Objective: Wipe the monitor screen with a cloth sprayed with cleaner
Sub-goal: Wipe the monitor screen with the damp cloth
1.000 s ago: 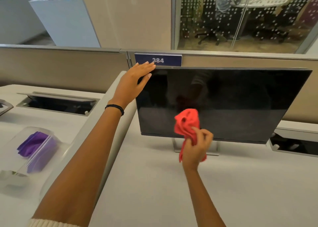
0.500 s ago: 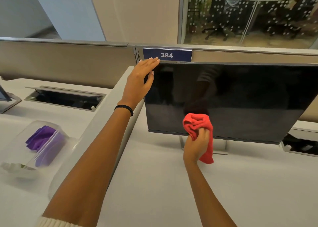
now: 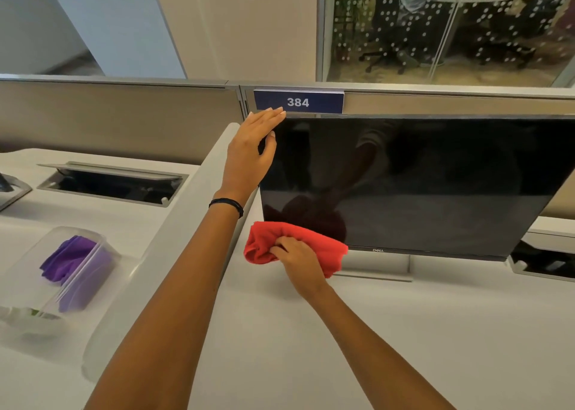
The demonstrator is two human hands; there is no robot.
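Note:
A black monitor point(image 3: 420, 179) with a dark screen stands on a white desk point(image 3: 357, 332). My left hand point(image 3: 249, 154) lies flat against the monitor's upper left corner, fingers together, thumb on the screen side. My right hand point(image 3: 300, 262) is closed on a bunched red cloth point(image 3: 264, 241), pressed at the screen's lower left corner over the bottom bezel. Part of the cloth hangs over the desk in front of the stand point(image 3: 376, 269).
A translucent divider point(image 3: 174, 238) runs along the desk's left side; beyond it lies a purple cloth point(image 3: 67, 262). Open cable trays point(image 3: 109, 184) point(image 3: 544, 262) sit in the desks. A partition with the sign 384 point(image 3: 298, 101) stands behind the monitor.
My right hand has swept the red cloth left and down along the screen's bottom edge to the lower left corner. The left hand has stayed on the upper corner.

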